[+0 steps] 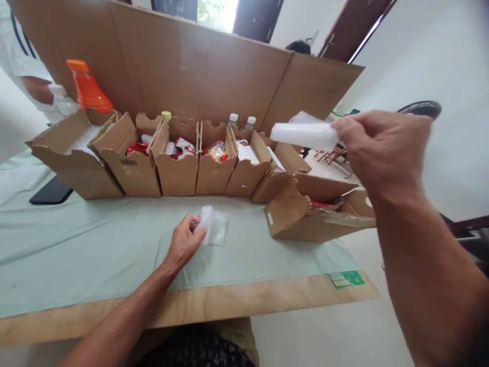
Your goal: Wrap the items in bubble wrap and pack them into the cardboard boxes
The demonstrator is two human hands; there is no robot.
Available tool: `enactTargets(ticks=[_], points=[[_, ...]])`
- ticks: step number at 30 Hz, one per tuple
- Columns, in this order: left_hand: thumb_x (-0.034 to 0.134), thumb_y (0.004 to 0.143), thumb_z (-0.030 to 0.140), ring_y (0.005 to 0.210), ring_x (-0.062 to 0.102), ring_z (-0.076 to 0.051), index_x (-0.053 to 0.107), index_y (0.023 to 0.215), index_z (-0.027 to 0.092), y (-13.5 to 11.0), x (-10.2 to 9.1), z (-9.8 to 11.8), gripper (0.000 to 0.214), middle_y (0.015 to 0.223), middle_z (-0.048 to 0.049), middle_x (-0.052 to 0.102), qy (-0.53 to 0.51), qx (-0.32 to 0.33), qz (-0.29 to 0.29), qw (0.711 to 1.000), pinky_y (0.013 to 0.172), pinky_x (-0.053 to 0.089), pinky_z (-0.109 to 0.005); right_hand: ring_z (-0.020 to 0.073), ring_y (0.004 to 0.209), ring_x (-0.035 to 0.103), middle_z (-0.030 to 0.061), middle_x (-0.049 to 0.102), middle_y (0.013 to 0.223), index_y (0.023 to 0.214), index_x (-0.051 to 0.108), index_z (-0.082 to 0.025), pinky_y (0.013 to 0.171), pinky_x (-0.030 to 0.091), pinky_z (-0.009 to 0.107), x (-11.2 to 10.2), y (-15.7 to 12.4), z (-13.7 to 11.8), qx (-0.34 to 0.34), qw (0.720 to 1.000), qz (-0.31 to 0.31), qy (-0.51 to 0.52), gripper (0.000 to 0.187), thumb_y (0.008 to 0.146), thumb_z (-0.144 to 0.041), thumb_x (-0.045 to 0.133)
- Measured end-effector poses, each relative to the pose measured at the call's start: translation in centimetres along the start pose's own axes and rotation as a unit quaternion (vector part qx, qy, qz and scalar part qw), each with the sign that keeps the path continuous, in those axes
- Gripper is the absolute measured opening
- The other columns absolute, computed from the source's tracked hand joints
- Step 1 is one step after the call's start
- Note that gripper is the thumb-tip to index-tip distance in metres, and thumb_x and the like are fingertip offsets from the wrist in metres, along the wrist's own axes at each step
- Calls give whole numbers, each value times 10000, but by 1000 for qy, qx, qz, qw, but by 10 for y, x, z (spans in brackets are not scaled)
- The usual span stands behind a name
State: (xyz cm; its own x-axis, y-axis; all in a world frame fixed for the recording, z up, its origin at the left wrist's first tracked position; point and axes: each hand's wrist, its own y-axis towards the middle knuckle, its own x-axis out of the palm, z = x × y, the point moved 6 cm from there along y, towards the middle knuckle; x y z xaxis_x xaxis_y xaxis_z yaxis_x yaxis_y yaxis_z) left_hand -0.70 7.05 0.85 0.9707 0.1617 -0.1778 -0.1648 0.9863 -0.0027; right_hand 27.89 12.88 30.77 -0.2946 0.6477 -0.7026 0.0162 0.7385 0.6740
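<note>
1. The left hand [186,242] was found low over the worktop [214,300], its fingers closed on a clear plastic bag [216,228]. The bag stuck out from the fingertips to the right, one part bunched up and one part flatter; whether it touched the cloth [95,244] beneath could not be determined.
2. The right hand [376,148] was raised, well apart from the left hand and higher, its thumb and fingers pinching a white roll [301,135]. The roll extended to the left of that hand, roughly level, with its material partly see-through.
3. Beyond the left hand stood a row of six cardboard boxes [216,178], side by side. Red packets [185,146] showed in some of them.
4. A separate box [321,221] stood below and to the left of the right hand, partly hidden by the forearm. A red item [324,205] was visible inside.
5. Far to the left of the left hand, a black phone [51,190] lay on the cloth beside the first box. An orange bottle [91,92] stood behind that box.
6. Below the right hand, a green card [347,279] lay at the near edge of the worktop.
7. A cardboard panel [160,66] rose behind the row, beyond both hands.
</note>
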Motion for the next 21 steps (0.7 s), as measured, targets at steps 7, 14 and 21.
enactTargets(ticks=[7, 14, 21], points=[[607, 743, 703, 852, 718, -230, 588, 1112, 173, 4, -3, 0, 646, 998, -85, 743, -165, -55, -5, 985, 727, 571, -334, 310, 1039, 725, 107, 794, 1149, 1115, 777, -232, 939, 555, 489, 110, -163, -80, -91, 959, -174, 202, 254, 908, -341, 678], [829, 613, 510, 1155, 681, -347, 643, 1179, 118, 14, -25, -13, 714, 1233, -166, 734, -142, -78, 71, 984, 1060, 507, -484, 208, 925, 763, 20, 829, 1032, 1058, 796, -263, 895, 540, 351, 121, -151, -84, -155, 906, -292, 263, 209, 979, -290, 604], [810, 609, 376, 1047, 705, -343, 680, 1147, 152, 12, -19, -15, 596, 1075, -116, 767, -69, -77, 61, 993, 1009, 509, -481, 229, 963, 749, 50, 822, 1045, 1048, 827, -210, 878, 542, 316, 144, 32, -33, -104, 925, -365, -29, 284, 852, -123, 640]])
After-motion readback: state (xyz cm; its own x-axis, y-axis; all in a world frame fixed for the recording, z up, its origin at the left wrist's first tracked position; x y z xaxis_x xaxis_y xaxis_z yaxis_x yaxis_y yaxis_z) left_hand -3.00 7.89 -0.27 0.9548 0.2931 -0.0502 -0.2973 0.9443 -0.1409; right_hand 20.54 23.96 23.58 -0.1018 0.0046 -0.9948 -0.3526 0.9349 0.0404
